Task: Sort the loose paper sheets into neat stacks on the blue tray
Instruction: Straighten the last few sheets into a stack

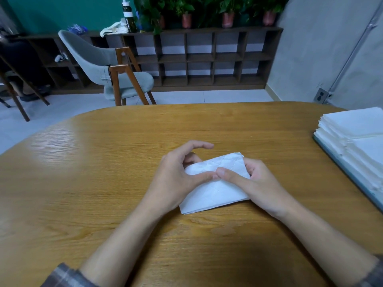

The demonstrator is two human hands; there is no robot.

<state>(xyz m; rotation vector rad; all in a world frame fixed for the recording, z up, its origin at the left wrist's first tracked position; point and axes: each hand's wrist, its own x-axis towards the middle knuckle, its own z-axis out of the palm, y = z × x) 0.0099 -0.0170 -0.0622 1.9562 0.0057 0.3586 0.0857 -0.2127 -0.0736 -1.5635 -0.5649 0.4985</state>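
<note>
Tray (339,163) holds paper stacks (356,129); left hand (176,179), right hand (261,183) grip folded sheet (215,193).

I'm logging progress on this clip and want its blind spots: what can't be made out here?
Head view only.
The blue tray: cut off by the right frame edge and covered by the paper stacks; its full extent is unseen.
The paper stacks: also cut off at the right, so their count is unclear.
The folded sheet: its middle is covered by the left hand and right hand; its layers cannot be counted.
</note>
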